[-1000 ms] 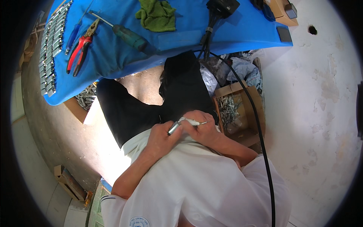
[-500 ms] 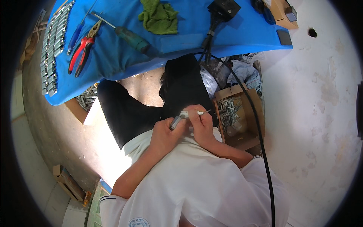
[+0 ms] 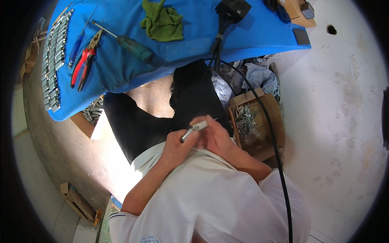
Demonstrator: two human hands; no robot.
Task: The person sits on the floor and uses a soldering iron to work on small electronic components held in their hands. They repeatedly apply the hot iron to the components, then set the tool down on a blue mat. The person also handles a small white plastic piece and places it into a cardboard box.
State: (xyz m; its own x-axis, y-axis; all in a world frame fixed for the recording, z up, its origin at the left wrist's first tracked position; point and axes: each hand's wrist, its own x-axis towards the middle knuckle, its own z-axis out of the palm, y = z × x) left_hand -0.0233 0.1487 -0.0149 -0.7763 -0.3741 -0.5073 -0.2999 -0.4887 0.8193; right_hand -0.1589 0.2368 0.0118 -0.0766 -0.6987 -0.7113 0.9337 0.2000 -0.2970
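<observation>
Over my lap my left hand (image 3: pixel 176 146) is closed round a small silver metal piece (image 3: pixel 187 133). My right hand (image 3: pixel 215 138) has its thumb and fingers closed at a short white piece (image 3: pixel 201 125), which meets the silver piece between my two hands. A thin pin or tip shows beyond my right fingers, but I cannot make out what it belongs to. Black trousers (image 3: pixel 190 89) are behind both hands, and my white shirt (image 3: pixel 206 190) is just below them.
On the blue-covered table (image 3: pixel 194 38) lie rows of silver links (image 3: pixel 54 73), pliers (image 3: pixel 83 67), screwdrivers (image 3: pixel 133 48), a green cloth (image 3: pixel 160 22) and a black device (image 3: pixel 233 10). An open carton of metal scraps (image 3: pixel 265 133) is at my right; a black cable (image 3: pixel 269 121) hangs across it.
My right fingers have shifted and turned about the white piece, baring more of it. My left hand has moved slightly but keeps its grip. The table sits a little differently in view.
</observation>
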